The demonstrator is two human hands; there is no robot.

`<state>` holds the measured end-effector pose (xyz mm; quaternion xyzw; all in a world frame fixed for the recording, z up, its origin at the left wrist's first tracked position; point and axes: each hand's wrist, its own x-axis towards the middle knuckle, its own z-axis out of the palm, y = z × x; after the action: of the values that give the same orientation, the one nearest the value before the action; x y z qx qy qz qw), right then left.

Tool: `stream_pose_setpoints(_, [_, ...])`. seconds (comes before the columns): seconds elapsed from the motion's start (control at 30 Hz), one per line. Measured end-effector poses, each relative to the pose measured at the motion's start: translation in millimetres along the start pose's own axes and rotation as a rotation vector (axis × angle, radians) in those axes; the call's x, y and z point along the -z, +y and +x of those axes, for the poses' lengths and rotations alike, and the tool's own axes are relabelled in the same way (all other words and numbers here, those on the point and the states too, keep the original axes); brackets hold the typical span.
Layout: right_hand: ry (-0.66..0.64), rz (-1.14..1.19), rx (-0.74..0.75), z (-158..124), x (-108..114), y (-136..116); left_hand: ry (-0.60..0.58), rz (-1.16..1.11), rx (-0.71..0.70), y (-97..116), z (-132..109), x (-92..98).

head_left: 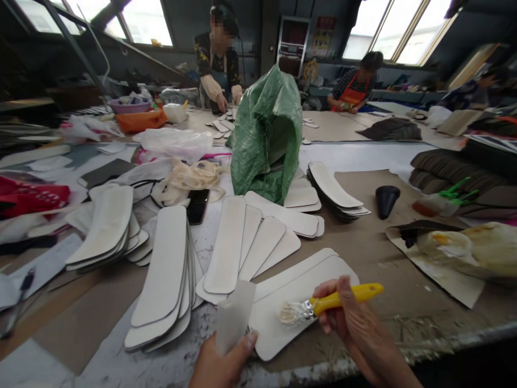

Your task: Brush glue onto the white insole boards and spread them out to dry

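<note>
My right hand grips a paintbrush by its yellow handle. The bristles, coated with something whitish, rest on or just over a white rounded strip lying at the table's front. Held between the thumb and fingers of my left hand is a small pale translucent sheet, its top tilted up beside that strip. Fanned white strips lie just beyond my hands. To the left stands a stack of similar white strips.
A green plastic sack stands mid-table. More strips, a black cone-shaped object and a glue-smeared container lie right. A phone and a pen lie left. One person works across the table, another farther right.
</note>
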<state>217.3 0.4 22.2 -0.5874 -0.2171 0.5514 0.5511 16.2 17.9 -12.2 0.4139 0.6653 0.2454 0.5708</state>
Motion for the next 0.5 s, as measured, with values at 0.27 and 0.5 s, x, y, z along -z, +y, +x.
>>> stream_pose_setpoints(0.27, [-0.001,-0.582,0.155,6.9,-10.2,19.0,-0.082,-0.052,0.003,4.4,-6.6,2.6])
stream_pose_setpoints(0.5, [0.271,-1.058,0.675,13.9,31.5,2.3,-0.012,-0.07,0.019,-1.9,-4.5,-0.7])
